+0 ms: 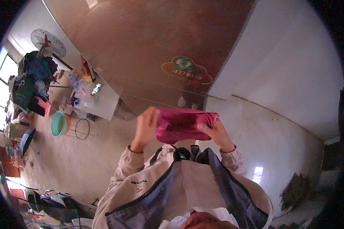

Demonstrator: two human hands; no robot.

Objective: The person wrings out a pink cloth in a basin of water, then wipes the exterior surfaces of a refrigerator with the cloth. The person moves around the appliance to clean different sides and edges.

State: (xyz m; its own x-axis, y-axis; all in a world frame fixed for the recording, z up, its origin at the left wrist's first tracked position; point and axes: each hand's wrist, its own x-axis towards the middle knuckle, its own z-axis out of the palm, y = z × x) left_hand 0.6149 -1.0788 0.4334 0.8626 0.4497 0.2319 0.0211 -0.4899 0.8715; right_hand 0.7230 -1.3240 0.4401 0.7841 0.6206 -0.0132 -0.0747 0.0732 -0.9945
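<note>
A magenta cloth item [183, 126] is stretched out in front of my chest between both hands. Its folds sag around a dark hollow in the middle, and what kind of item it is cannot be made out. My left hand [146, 126] grips its left end, somewhat blurred. At the opposite end, my right hand [218, 133] holds the gathered cloth with the thumb on top. Below the hands is my open beige jacket [137, 183] with its dark lining.
A large brown surface [149, 37] with a cloud-shaped emblem [187, 70] lies ahead. To the left are a white table [106, 103] bearing plastic bags, a standing fan [48, 43] and a green basin [59, 124] on a wire stand [82, 129]. A pale wall [281, 51] rises right.
</note>
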